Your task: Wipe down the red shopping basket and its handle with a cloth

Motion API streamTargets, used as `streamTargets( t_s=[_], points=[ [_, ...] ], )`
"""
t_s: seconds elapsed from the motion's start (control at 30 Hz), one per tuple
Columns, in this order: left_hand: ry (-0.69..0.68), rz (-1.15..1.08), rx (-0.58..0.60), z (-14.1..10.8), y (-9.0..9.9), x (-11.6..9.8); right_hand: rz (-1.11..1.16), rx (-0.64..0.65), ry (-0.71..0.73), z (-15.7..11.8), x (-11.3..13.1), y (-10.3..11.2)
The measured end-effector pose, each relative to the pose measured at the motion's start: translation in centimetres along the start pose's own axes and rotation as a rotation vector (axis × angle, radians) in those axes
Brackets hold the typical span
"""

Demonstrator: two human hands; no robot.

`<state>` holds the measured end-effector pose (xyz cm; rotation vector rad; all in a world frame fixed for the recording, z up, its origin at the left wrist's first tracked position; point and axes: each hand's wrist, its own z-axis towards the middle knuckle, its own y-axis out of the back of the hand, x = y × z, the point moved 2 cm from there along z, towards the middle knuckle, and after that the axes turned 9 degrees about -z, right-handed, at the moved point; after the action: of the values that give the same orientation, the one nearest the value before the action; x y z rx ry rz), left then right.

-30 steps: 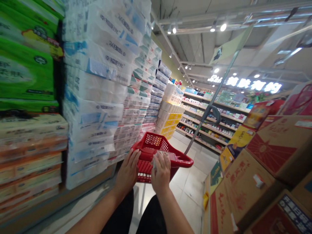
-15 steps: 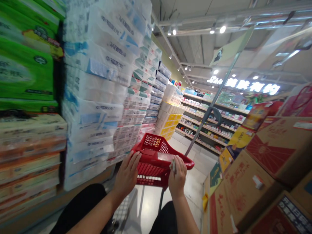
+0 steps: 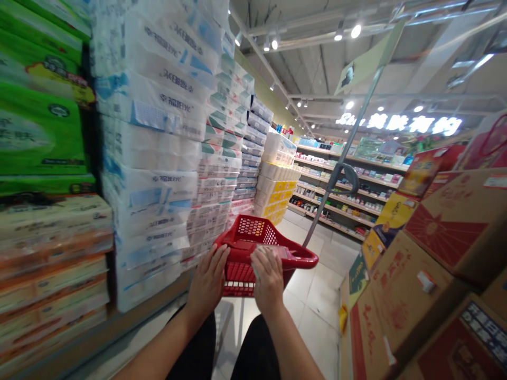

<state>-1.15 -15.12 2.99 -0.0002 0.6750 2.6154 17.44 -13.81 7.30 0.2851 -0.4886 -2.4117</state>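
While left hand, right hand touch basket edge, aisle separates cartons.

The left hand lies with its fingers over the left corner of a red basket. The right hand is at the near rim, apparently pinching a pale cloth, though it is mostly hidden. White packs and green packs are stacked on the left, cardboard boxes on the right. A slanting pole rises beyond the basket, before stocked shelves.
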Motion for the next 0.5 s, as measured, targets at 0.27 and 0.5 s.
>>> streamTargets(
  t_s=[0.27,0.5],
  points=[
    [0.073,-0.065,-0.121,0.9,-0.7,-1.0,-0.086,-0.192,-0.391,-2.9,-8.8,1.9],
    [0.065,-0.074,-0.117,1.6,0.2,-1.2,0.015,-0.061,-0.147,0.5,-0.1,-0.9]
  ],
)
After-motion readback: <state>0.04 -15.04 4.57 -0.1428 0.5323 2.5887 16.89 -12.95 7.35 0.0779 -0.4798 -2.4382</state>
